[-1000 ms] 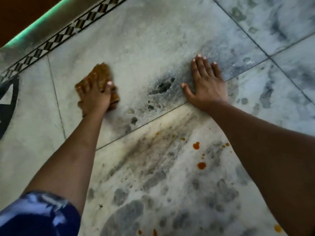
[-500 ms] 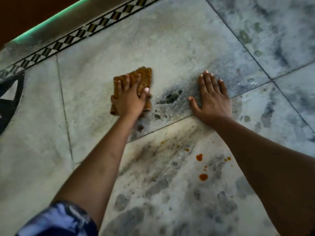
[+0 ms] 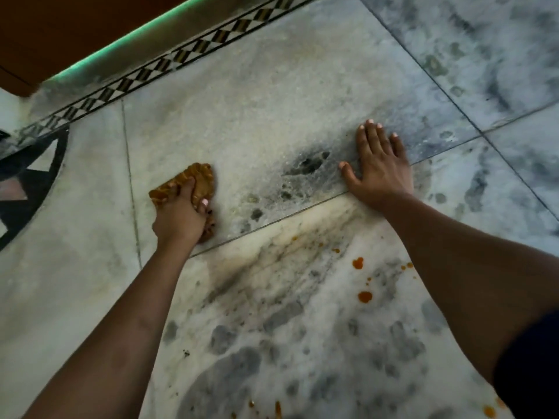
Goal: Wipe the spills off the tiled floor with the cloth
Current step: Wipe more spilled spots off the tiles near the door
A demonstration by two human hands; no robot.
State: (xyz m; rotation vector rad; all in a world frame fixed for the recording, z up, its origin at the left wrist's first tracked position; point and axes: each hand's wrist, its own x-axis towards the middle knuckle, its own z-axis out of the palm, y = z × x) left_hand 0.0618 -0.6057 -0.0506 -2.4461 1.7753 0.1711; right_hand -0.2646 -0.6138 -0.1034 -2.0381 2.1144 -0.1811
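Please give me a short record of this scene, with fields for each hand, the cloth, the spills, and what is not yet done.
left hand: grips the cloth and presses it on the tiled floor
right hand: flat on the floor, fingers straight, holds nothing
cloth: brown, bunched under the fingers
spills: orange drops on the nearer tile, beside the right forearm, apart from the cloth; more at the bottom edge
not yet done: the orange drops are unwiped

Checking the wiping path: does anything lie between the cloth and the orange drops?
Nothing visible: only bare floor between the cloth in the left hand and the orange drops; the right hand rests aside.
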